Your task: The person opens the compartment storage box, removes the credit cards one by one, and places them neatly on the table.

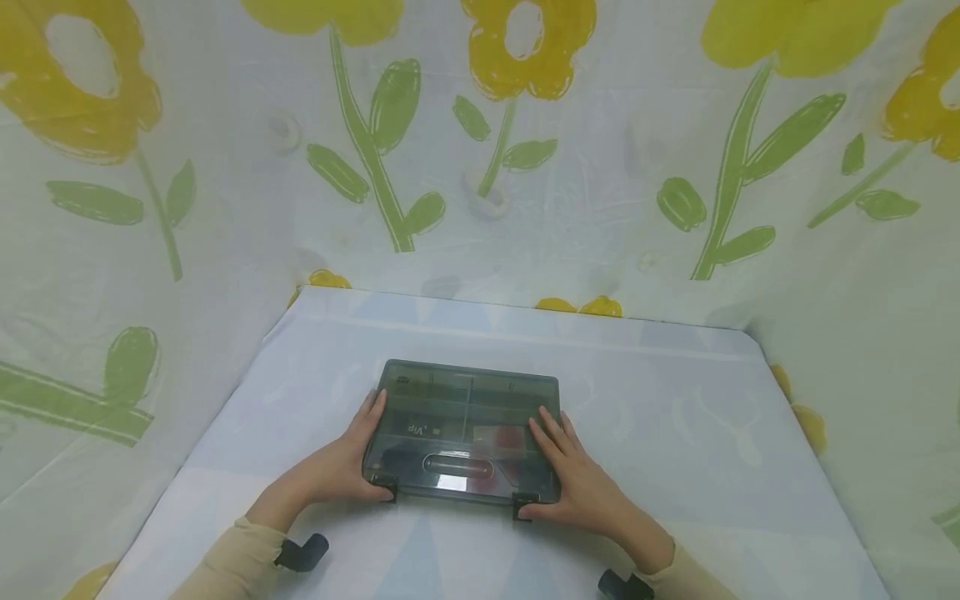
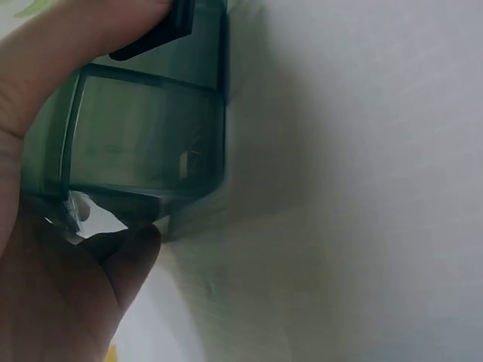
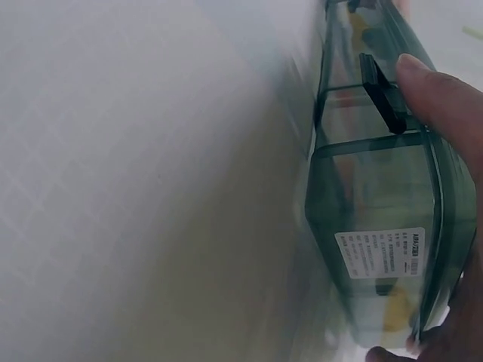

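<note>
Head view: the left hand (image 1: 347,460) grips the left end of a see-through green compartment box (image 1: 442,408), thumb at a black latch (image 1: 392,484). Between the table's (image 1: 675,442) left and right edges sits the box, its right end grasped by the right hand (image 1: 581,483).

Between the bench's (image 1: 675,433) left and right edges, the box (image 1: 459,425) looks like smooth, glossy, see-through plastic, a bright reflection on its lid. Its latches (image 3: 383,94) seem solid plastic; the label (image 3: 381,253) looks like smooth paper. The bench's surface appears matt. Beyond its far edge, the flowered sheet (image 1: 600,217) looks thin, faintly shiny and creased. The sleeves (image 1: 234,560) are soft, matt cloth.
</note>
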The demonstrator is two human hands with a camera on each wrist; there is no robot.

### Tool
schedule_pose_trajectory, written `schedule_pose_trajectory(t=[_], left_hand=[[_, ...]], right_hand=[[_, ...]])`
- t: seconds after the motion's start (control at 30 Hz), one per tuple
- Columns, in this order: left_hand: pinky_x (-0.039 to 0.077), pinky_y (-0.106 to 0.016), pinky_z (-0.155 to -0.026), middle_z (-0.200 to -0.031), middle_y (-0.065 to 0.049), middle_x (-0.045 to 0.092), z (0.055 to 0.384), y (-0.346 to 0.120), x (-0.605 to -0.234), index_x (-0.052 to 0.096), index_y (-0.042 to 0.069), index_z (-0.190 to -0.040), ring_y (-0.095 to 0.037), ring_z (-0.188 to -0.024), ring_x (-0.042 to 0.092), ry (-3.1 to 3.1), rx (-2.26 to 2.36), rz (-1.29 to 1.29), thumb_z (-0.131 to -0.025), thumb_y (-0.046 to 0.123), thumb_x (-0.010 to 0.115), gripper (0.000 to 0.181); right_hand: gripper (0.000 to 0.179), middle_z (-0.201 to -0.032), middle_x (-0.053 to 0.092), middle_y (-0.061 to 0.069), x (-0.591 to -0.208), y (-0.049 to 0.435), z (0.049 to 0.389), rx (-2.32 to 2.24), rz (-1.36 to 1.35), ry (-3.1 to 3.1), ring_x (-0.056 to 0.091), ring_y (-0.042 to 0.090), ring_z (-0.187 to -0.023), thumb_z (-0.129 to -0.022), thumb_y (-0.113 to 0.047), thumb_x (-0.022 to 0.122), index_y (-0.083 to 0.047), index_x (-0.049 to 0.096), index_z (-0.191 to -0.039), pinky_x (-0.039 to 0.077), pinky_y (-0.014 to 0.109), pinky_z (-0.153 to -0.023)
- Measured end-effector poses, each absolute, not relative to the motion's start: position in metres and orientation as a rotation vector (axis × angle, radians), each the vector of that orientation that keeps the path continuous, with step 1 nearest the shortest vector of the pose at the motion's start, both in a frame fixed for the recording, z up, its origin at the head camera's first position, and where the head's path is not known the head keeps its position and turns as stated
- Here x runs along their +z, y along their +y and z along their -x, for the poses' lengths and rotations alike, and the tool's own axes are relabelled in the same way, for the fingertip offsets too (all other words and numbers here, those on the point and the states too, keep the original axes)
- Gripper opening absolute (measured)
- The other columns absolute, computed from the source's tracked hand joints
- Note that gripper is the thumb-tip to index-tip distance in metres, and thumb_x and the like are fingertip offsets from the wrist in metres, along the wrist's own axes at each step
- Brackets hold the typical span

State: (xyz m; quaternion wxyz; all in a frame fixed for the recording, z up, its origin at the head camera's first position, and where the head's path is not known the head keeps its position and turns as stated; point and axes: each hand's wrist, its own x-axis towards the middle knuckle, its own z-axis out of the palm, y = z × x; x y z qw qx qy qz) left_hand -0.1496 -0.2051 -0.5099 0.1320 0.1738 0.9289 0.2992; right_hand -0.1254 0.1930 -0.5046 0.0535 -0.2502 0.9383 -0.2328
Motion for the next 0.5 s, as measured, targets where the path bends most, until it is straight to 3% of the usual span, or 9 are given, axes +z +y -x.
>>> schedule_pose_trajectory(t=[0.13,0.5], left_hand=[[0.04,-0.061,-0.112,-0.168,-0.025,-0.008,0.1471,-0.2052,-0.5099,-0.011,0.013,-0.163,-0.052,-0.146,0.027,2.726,0.881,-0.522,-0.061,0.05,0.095,0.152],[0.033,-0.057,-0.117,-0.169,-0.021,-0.001,0.1425,-0.2086,-0.5139,-0.009,0.011,-0.163,-0.045,-0.15,0.022,2.746,0.969,-0.549,-0.06,0.049,0.096,0.152]], right_hand=[[0.126,-0.171,0.008,0.012,-0.5051,0.1959,0.127,-0.726,0.789,2.852,0.005,0.048,-0.153,-0.071,-0.074,0.078,-0.012,0.02,-0.164,0.04,0.07,-0.108],[0.126,-0.17,0.011,0.015,-0.5035,0.2019,0.128,-0.782,0.876,2.818,0.007,0.051,-0.152,-0.07,-0.067,0.084,-0.01,0.021,-0.163,0.036,0.071,-0.111]])
